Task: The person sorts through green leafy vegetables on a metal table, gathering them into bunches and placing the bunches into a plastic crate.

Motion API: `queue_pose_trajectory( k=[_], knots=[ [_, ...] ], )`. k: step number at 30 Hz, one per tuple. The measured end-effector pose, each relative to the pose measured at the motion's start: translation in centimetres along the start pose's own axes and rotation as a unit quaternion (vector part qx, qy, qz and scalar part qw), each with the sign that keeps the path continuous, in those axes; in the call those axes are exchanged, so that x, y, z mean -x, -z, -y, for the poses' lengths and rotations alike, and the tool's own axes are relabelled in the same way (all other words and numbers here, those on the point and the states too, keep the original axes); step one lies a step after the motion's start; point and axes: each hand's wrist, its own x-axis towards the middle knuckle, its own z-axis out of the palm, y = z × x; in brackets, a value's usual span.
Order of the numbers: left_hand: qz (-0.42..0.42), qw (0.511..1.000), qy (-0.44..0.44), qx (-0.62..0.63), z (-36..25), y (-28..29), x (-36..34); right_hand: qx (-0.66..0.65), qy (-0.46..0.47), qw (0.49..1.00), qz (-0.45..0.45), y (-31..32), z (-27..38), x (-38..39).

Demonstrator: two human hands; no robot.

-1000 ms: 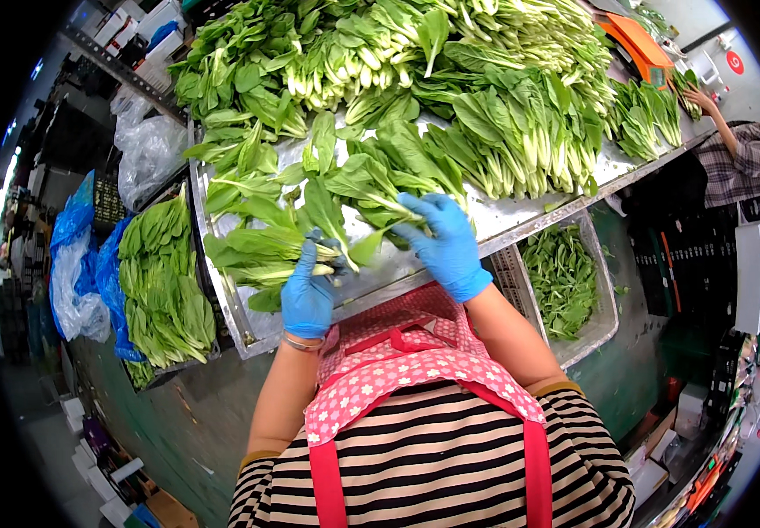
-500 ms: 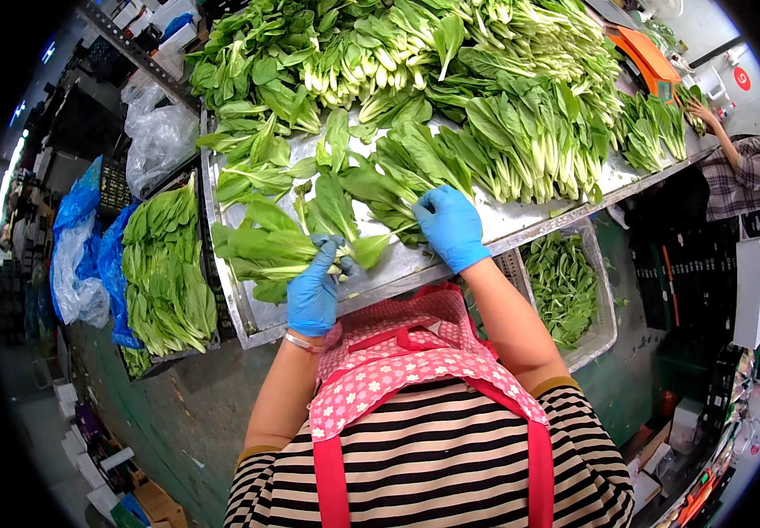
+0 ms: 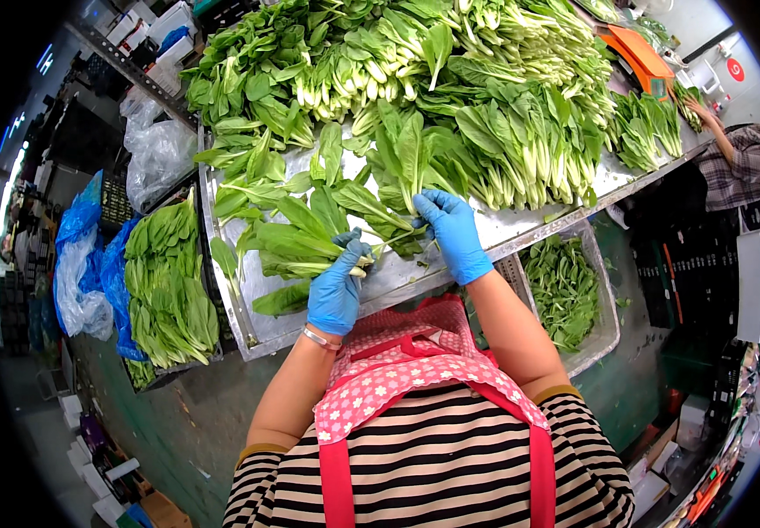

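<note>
My left hand [image 3: 337,286], in a blue glove, is closed round the pale stem ends of a small bunch of leafy greens [image 3: 296,245], with the leaves pointing left over the metal table. To its right, my gloved right hand [image 3: 455,236] pinches the lower end of a single leafy green stalk [image 3: 403,157], whose leaf points away from me. Loose stalks [image 3: 367,204] lie on the metal tabletop [image 3: 270,333] between and beyond both hands. Farther off, a big heap of the same greens [image 3: 529,132] covers the table, its pale stems bundled toward me.
At the left stands a dark crate of greens [image 3: 168,282] beside blue and clear plastic bags [image 3: 85,264]. A pale crate with loose leaves [image 3: 565,286] sits below the table's right edge. An orange scale [image 3: 639,55] stands far right, near another person's arm [image 3: 719,132].
My left hand has moved slightly right with its bunch. The right hand has turned a little, and a leafy stalk now stands out from its fingertips.
</note>
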Motion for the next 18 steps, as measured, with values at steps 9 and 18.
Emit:
queue_pose_trajectory(
  k=[9,18],
  knots=[
    [0.023,0.993,0.024,-0.114,0.3,-0.3,-0.2,0.053,0.085,0.993,0.067,-3.1,-2.2,4.6],
    [-0.021,0.992,-0.058,0.108,-3.8,2.0,2.4,0.287,0.206,0.925,0.139,-2.2,-1.8,3.5]
  ],
)
